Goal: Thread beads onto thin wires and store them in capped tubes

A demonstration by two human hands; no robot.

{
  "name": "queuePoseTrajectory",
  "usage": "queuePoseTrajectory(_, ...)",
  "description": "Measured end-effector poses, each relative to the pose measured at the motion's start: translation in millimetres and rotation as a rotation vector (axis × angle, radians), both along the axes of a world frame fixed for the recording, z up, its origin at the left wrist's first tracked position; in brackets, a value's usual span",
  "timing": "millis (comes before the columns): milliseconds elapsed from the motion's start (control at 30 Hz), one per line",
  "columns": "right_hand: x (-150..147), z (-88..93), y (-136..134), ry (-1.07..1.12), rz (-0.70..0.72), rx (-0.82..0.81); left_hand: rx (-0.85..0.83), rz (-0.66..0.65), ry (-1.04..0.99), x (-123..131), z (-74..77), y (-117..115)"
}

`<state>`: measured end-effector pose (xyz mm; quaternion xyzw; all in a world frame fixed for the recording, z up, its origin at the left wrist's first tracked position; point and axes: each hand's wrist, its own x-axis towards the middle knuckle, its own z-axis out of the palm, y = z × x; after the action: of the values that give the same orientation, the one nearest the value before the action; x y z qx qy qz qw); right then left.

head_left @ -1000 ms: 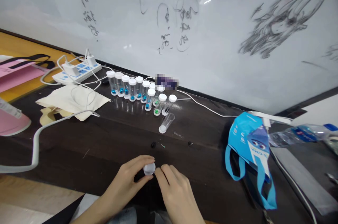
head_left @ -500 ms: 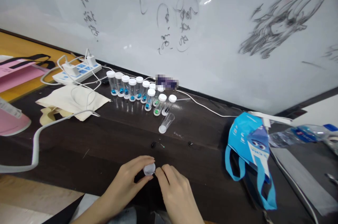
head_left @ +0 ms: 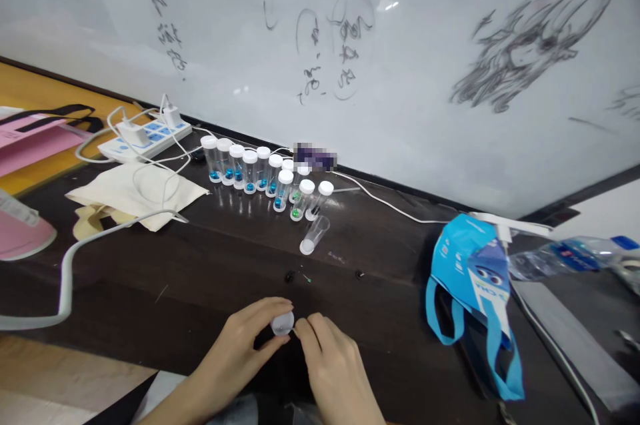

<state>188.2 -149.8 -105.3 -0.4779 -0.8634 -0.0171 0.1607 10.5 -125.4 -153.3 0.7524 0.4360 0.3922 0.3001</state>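
Between the thumb and fingers of my left hand (head_left: 244,337) is a round white cap (head_left: 283,324), held by its rim. My right hand (head_left: 331,353) is closed in a pinch at the cap's right edge; what lies between its fingertips is too small to make out. Beyond the hands, a small black piece (head_left: 290,275), a thin pin with a green end (head_left: 307,279) and another small black piece (head_left: 359,274) lie on the dark table (head_left: 210,298). An uncapped clear tube (head_left: 315,235) lies on its side farther back.
Several white-capped clear tubes (head_left: 250,171) with blue, green or black bits stand along the whiteboard (head_left: 240,25). At left are a power strip (head_left: 150,138), a cream cloth bag (head_left: 135,191) and cables. A blue bag (head_left: 463,258) and a plastic bottle (head_left: 575,255) lie at right.
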Motion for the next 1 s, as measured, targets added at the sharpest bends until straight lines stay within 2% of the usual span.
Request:
queuePoseTrajectory(233,-0.5,-0.4,-2.5,-0.026,0.005,0.030,-0.004,0.006,0.014,0.6,0.7,0.7)
queuePoseTrajectory(733,-0.5,-0.2,-1.2,-0.049,0.019,-0.010,-0.005,-0.001,0.037,0.2,-3.8,-1.2)
queuePoseTrajectory(867,2.4,-4.3,2.1,-0.004,0.000,-0.098,0.014,0.008,0.058,-1.0,-4.0,-0.7)
queuePoseTrajectory(1000,6.2,-13.6,4.0,0.210,-0.042,-0.272,0.007,0.014,0.086,-2.2,-3.6,-1.8)
